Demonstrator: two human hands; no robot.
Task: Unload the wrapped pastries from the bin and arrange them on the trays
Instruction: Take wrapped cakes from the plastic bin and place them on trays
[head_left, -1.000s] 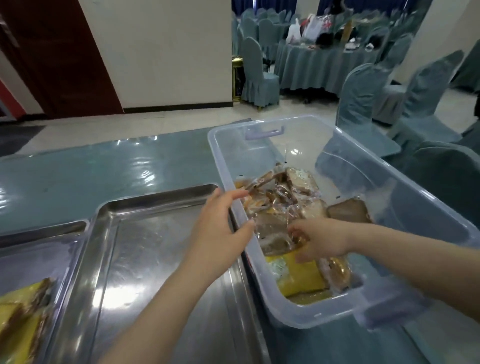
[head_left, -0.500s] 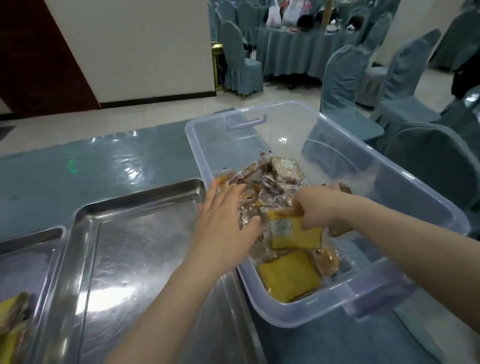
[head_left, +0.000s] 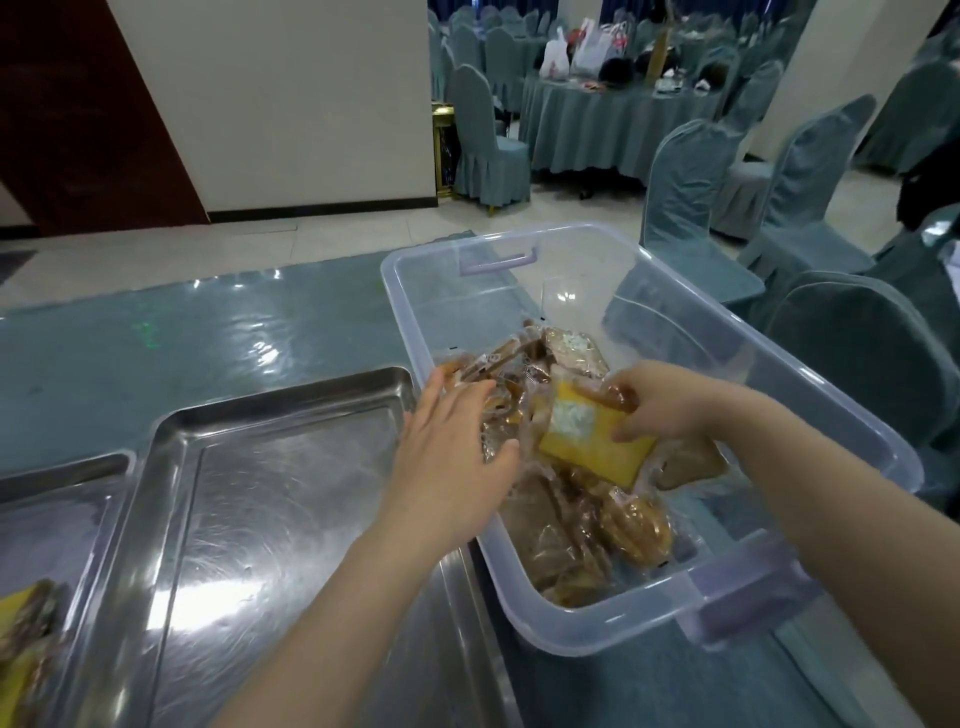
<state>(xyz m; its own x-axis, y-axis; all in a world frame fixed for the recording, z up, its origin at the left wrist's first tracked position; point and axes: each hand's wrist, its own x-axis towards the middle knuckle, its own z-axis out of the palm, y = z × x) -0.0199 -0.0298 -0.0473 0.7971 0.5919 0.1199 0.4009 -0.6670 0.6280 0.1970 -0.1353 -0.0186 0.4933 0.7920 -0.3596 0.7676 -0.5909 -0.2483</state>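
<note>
A clear plastic bin (head_left: 727, 332) sits on the table and holds several wrapped pastries (head_left: 587, 525), mostly brown, heaped along its near-left side. My right hand (head_left: 660, 400) is inside the bin, pinching a yellow wrapped pastry (head_left: 592, 447) with a white label and holding it tilted above the heap. My left hand (head_left: 457, 457) reaches over the bin's left wall with fingers spread, palm down on the wrapped pastries beside the yellow one. An empty steel tray (head_left: 249, 519) lies left of the bin.
A second steel tray (head_left: 57, 483) at the far left holds yellow and brown wrapped pastries (head_left: 26, 639) at the frame edge. Covered chairs (head_left: 857, 374) stand close behind the bin. Beyond them, a round table (head_left: 613, 114) carries bags.
My right hand has lifted the yellow pastry higher out of the heap and tilted it. My left hand has slid further over the bin wall onto the pastries. The camera has tipped slightly.
</note>
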